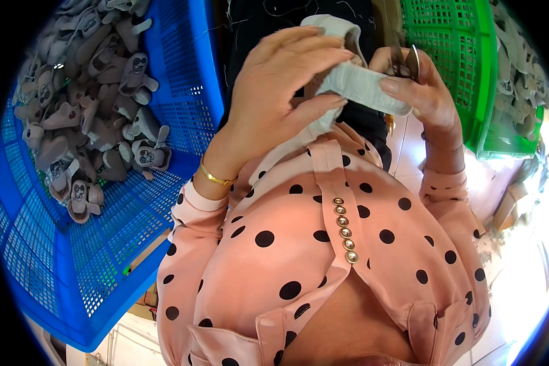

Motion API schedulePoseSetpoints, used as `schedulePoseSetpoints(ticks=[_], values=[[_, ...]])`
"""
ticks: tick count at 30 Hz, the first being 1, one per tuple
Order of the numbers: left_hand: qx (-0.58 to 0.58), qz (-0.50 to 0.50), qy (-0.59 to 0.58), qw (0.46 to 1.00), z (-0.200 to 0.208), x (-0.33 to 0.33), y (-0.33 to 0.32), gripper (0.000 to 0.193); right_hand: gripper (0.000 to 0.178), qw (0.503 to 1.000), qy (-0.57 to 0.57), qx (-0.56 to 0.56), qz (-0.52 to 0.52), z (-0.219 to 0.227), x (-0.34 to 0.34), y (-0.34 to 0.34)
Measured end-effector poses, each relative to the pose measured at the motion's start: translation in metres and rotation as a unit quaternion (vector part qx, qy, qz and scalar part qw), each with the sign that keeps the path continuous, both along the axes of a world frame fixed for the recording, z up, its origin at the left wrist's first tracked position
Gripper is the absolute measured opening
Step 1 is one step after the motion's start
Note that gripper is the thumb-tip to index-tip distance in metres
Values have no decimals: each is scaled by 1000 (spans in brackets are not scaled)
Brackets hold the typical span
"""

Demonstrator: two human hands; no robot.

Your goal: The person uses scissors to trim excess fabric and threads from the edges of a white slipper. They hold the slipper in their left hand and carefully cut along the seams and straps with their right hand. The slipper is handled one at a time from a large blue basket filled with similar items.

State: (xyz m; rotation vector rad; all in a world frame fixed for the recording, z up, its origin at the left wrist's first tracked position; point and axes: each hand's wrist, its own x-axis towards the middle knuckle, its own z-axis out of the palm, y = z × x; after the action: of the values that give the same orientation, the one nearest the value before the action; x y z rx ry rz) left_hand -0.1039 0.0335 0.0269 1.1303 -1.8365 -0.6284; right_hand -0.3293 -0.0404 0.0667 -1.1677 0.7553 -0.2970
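In front of my chest I hold a light grey fabric shoe upper point(366, 88) with a strap-like band. My left hand point(274, 91) is closed on its left side, fingers over the top and thumb below. My right hand point(430, 100) pinches the band's right end under the thumb. Tucked in that same hand is a small pair of thread snips point(415, 62), its metal blades pointing up past the fingers. Part of the upper is hidden behind my left hand.
On the left stands a blue plastic basket point(122, 244) with many small grey shoe uppers point(73, 116) piled inside. A green plastic basket point(451, 67) on the right holds more grey pieces point(515, 73). A cardboard box point(511, 206) sits on the floor at right.
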Motion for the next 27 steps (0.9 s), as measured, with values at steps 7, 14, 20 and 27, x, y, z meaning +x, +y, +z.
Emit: schedulePoseSetpoints(ticks=[7, 14, 20, 27], values=[[99, 31, -6, 995, 3, -13, 6, 21, 29, 991, 122, -57, 26, -11, 10, -28], [303, 80, 123, 942, -16, -26, 42, 16, 34, 985, 126, 60, -97, -50, 20, 9], [52, 114, -2, 992, -35, -28, 31, 24, 34, 971, 82, 146, -169, -69, 23, 19], [86, 136, 23, 987, -52, -31, 31, 17, 31, 973, 76, 134, -173, -69, 25, 18]])
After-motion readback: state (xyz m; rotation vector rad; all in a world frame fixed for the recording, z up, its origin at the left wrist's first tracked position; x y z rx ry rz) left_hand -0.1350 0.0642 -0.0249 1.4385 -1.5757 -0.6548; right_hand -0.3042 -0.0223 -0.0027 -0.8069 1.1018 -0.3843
